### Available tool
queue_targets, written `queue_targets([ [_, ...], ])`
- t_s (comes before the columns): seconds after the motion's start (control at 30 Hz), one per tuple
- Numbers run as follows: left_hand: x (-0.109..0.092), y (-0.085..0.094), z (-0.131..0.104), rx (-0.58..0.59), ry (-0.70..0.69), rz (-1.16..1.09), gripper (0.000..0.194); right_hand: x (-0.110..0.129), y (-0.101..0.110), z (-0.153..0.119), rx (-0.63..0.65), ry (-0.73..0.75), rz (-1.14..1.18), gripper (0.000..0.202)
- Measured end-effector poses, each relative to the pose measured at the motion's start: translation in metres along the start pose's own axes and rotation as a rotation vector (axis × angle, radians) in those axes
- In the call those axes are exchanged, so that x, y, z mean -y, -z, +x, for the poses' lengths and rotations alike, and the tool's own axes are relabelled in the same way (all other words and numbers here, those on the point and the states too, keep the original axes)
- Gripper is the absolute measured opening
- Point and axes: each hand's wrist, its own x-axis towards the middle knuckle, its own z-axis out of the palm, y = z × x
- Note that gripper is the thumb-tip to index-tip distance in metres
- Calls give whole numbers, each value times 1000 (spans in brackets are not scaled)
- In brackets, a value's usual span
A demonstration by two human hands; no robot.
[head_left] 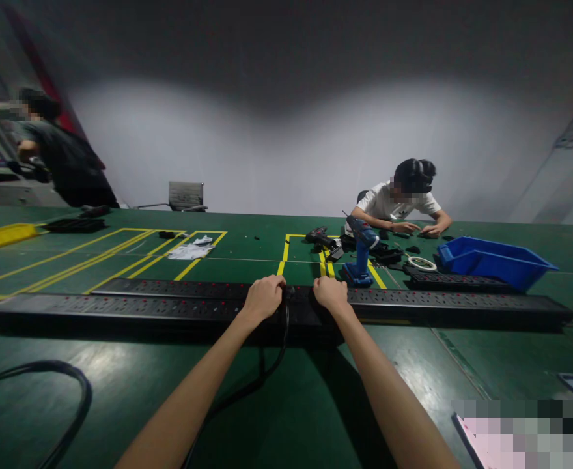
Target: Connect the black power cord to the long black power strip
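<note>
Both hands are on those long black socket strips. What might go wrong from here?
The left hand and right hand grip the long power strip near its middle, so its far ends may sag or swing if lifted. Its black cable trails toward the person and might snag. The blue drill standing just behind could be knocked over.

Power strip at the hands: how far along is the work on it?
Done: two long black strips already lie on the green table. In hand: left hand and right hand both rest closed on the near power strip by its cable. Left: the blue drill stands unused beyond.
</note>
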Motion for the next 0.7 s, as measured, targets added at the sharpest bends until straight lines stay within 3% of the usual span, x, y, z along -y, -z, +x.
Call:
queue_targets([
  [0.33,-2,3,-2,2,16,1,30,1,8,-2,-76,127,80,29],
  [0.7,1,0,-1,16,29,20,33,2,12,-2,-110,256,270,31],
])
